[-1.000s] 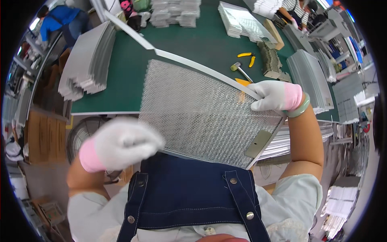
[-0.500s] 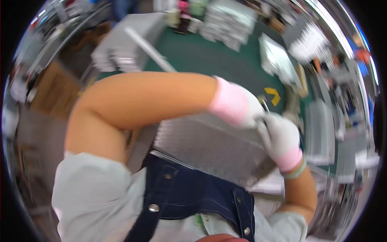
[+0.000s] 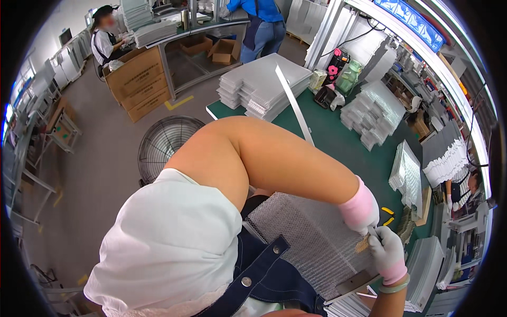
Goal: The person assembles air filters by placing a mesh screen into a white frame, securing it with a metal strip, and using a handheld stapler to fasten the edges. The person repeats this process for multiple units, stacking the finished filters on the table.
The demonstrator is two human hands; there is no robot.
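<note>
From beside the bench, the green tabletop [image 3: 338, 142] runs from twelve o'clock down to four, crowded with stacks of silvery mesh panels [image 3: 264, 84] at its far end and more stacks [image 3: 372, 111] toward two o'clock. A long metal strip [image 3: 294, 108] lies across the green between them. The person holds a metal mesh filter panel [image 3: 311, 238] against the denim apron [image 3: 264, 280] at about five o'clock, just off the tabletop's near edge. Their left arm reaches across the body; the left hand [image 3: 360, 210], in a pink-and-white glove, is closed in a pinch on the panel's right edge. The right hand [image 3: 388, 253], gloved white, is curled around the same edge just below, the two hands touching. A small yellow tool [image 3: 388, 211] rests on the green at three o'clock. On the grey floor at ten o'clock stands a round fan [image 3: 168, 145]; cardboard boxes [image 3: 138, 82] sit at eleven, with other workers further back.
</note>
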